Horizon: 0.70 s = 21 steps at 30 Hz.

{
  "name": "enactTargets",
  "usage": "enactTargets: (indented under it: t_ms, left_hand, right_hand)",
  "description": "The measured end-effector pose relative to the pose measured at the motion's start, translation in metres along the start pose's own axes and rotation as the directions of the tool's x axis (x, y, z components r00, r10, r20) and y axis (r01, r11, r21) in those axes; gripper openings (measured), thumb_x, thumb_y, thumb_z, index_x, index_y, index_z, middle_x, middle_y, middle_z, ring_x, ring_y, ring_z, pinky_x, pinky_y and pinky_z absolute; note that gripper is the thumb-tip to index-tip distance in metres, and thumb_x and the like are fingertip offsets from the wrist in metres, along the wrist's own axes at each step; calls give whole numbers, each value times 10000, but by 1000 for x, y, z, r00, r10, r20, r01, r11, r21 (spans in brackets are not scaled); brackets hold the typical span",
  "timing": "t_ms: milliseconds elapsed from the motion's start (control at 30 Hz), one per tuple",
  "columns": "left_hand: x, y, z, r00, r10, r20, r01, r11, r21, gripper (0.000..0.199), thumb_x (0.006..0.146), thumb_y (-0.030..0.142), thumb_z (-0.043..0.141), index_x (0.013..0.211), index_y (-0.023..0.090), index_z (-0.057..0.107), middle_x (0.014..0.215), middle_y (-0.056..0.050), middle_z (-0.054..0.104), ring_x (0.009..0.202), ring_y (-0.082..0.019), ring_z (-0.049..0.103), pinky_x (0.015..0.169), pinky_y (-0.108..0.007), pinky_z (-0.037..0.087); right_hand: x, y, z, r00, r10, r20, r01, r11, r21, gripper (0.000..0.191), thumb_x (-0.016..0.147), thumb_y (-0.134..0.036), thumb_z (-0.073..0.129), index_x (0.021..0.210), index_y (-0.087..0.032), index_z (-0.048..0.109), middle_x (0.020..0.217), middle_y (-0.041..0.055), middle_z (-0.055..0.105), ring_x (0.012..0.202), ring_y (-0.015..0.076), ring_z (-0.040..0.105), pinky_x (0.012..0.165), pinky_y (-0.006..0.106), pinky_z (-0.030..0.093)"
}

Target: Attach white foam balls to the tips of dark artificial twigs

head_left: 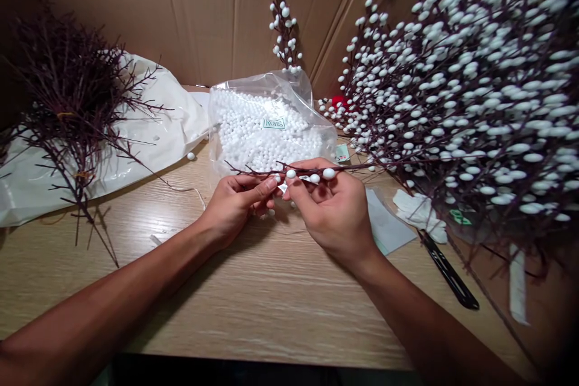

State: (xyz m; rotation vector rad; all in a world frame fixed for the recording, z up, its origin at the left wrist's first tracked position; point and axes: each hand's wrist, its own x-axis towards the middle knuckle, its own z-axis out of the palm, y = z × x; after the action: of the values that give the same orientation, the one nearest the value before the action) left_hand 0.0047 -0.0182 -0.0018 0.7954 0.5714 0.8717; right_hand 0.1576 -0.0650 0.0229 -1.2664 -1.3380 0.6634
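Observation:
Between my two hands lies a dark brown artificial twig (353, 167), held roughly level above the table. My left hand (242, 199) pinches it toward its bare left end, thumb against a small white tip. My right hand (332, 208) grips it further right, with thumb and fingertips close to a white foam berry (291, 174). Two more white berries sit along the twig over the right palm. Behind the hands rests a clear plastic bag (266, 126) full of small white berries. What lies between the fingertips is partly hidden.
Bare dark twigs (67, 102) are bundled at left on a white plastic bag (167, 102). A big mass of berry-covered branches (452, 90) fills the right. Near it lie a black utility knife (450, 274), crumpled white tissue (418, 214) and a paper sheet (389, 223). Cardboard (203, 12) stands behind.

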Motion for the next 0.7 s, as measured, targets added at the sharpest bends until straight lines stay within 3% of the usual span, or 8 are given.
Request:
enactTargets:
  t_ms: [400, 567, 700]
  left_hand:
    - [0, 0, 1, 1000, -5, -27, 4, 999, -31, 221, 674, 252, 937, 808, 113, 831, 733, -61, 709, 589, -72, 561, 511, -193, 369]
    - [1, -2, -2, 999, -9, -46, 7, 999, -41, 209, 672, 228, 936, 823, 120, 840, 811, -92, 751, 619, -83, 588, 546, -214, 389]
    - [1, -3, -3, 1000, -7, -28, 6, 1000, -30, 196, 681, 218, 931, 826, 119, 843, 748, -79, 739, 613, -80, 588, 546, -202, 376]
  right_hand:
    - [-2, -2, 2, 999, 31, -26, -30, 999, 39, 95, 864, -216, 738, 936, -180, 689, 833, 41, 745, 710, 168, 733, 681, 281, 628]
    - [-2, 0, 4, 999, 49, -16, -48, 997, 52, 107, 872, -222, 742, 953, -166, 698, 847, 44, 744, 709, 155, 729, 670, 254, 618]
    - [-4, 1, 4, 998, 61, 2, -61, 993, 99, 114, 877, -216, 747, 969, -166, 702, 844, 39, 744, 690, 146, 727, 666, 239, 627]
